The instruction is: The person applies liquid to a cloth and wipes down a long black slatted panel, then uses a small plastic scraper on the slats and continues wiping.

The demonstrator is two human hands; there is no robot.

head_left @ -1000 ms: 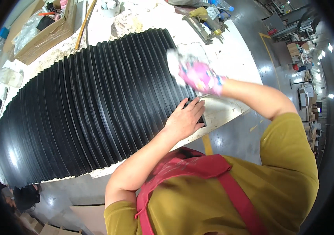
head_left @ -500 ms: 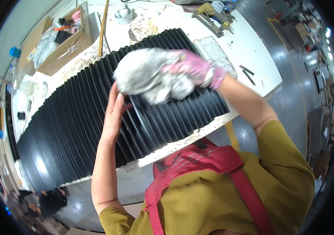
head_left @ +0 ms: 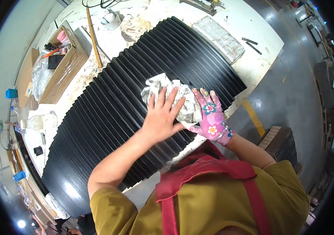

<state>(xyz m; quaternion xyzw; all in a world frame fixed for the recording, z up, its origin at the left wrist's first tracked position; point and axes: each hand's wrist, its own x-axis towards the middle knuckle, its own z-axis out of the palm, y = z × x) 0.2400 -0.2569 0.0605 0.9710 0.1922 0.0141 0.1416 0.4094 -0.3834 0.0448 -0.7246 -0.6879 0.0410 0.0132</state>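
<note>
A long black ribbed sheet [head_left: 96, 117], folded like a bellows, lies across the worktable and curves down at its left end. On its right half sits a crumpled white rag [head_left: 186, 105] with grey stains. My left hand [head_left: 161, 115], bare, presses on the rag from the left with its fingers spread. From the right my right hand [head_left: 212, 117], in a pink flowered glove, grips the rag's edge between thumb and fingers. The part of the ribs under the rag and hands is hidden.
Behind the ribbed sheet are a cardboard box [head_left: 67, 66] of odds and ends, a wooden stick [head_left: 93, 37] and a white cup [head_left: 111, 20]. A grey stained slab [head_left: 220, 37] and dark narrow tools [head_left: 252, 45] lie at the right. Stacked cardboard [head_left: 280, 143] stands beyond the table's right edge.
The rag has come nearer to me and looks more bunched. My right hand has moved down with it, and my left hand has shifted right onto the rag. The view has tilted slightly.
</note>
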